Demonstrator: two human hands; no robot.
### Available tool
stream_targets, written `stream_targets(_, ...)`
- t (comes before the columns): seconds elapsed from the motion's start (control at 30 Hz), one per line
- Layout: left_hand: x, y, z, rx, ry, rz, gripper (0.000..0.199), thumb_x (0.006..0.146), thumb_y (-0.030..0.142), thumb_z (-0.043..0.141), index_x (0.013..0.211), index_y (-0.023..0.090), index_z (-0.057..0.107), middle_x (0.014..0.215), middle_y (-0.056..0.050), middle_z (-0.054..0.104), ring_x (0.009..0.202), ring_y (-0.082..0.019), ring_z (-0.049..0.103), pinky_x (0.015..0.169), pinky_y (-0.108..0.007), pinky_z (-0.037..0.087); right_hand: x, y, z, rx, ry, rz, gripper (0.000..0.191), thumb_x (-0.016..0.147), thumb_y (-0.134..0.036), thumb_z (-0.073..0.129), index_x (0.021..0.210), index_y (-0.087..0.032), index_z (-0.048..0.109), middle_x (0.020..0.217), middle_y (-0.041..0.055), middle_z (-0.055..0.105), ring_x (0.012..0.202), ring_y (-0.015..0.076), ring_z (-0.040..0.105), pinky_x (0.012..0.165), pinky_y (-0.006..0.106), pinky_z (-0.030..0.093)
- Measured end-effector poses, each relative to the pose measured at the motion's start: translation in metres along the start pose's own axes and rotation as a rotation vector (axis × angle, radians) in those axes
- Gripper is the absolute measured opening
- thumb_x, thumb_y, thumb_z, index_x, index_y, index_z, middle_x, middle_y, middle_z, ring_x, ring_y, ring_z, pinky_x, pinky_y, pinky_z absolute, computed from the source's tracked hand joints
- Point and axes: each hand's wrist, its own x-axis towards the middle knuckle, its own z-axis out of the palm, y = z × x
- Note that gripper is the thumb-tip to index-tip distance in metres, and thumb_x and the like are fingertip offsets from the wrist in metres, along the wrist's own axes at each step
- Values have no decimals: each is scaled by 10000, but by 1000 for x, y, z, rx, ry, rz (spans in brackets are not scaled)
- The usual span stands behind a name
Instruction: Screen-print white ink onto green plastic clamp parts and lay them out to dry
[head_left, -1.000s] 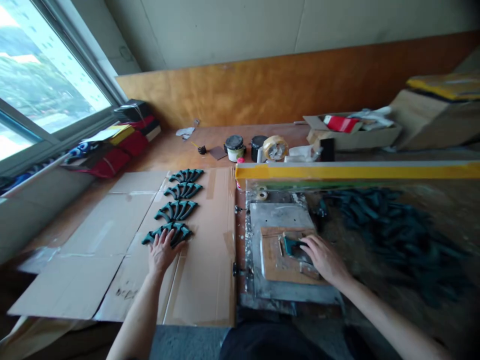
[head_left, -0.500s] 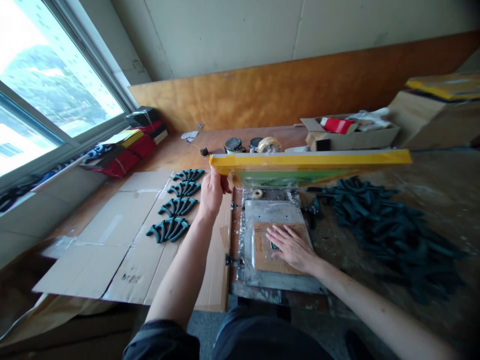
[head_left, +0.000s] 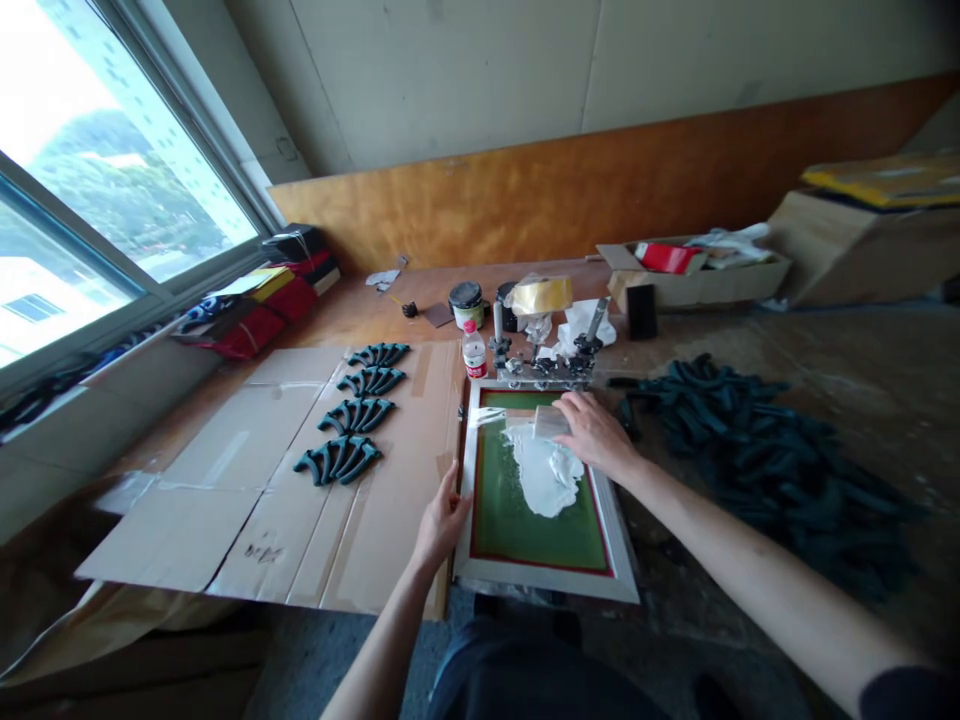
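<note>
A framed screen (head_left: 484, 545) with green mesh lies flat on the bench, and white paste (head_left: 541, 475) is spread over its upper middle. My right hand (head_left: 594, 432) is closed on a pale, flat squeegee (head_left: 551, 422) at the paste's top edge. At the frame's left side is my left hand (head_left: 444, 515), its fingers curled at the rim; whether they grip the frame is hard to tell. Metal clamps (head_left: 544, 372) stand at the frame's far end. Rows of dark green curved pieces (head_left: 337, 460) lie on cardboard to the left.
A heap of dark green pieces (head_left: 780, 460) covers the right side. Behind the frame are a red-capped bottle (head_left: 474, 352), a jar (head_left: 466, 303) and a tape roll (head_left: 540, 295). An open carton (head_left: 705, 282) sits at the back right, with bundles (head_left: 255, 320) by the window.
The raised frame has come down flat, hiding the wooden board. My left hand has moved down and nearer. My right hand has left the board and now holds the squeegee over the mesh.
</note>
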Motion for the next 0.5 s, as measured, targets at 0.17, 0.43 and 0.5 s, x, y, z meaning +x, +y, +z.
stream_targets(0.17,4,-7,-1,38,-2,8,660,832,472,530,1423,209,398,695,31,576,623,-125,530,618,-228,414,-20,-32,11,-4,-206,-59,100,803,-92,543,783,-179,589,811,66,626,835,208,555,732,288,443)
stream_targets(0.43,3,-12,-1,29,-10,28,627,842,470,506,1403,202,423,750,8,607,673,-142,557,633,-241,418,-57,-23,-9,230,-319,-408,190,751,-21,488,741,-184,585,764,35,598,783,180,523,692,281,411)
stream_targets(0.5,3,-10,-1,2,-9,22,628,831,475,525,1390,204,441,732,12,609,655,-138,556,619,-236,419,-55,-24,-5,236,-252,-328,178,776,-38,492,753,-183,593,781,39,604,798,184,530,701,286,423)
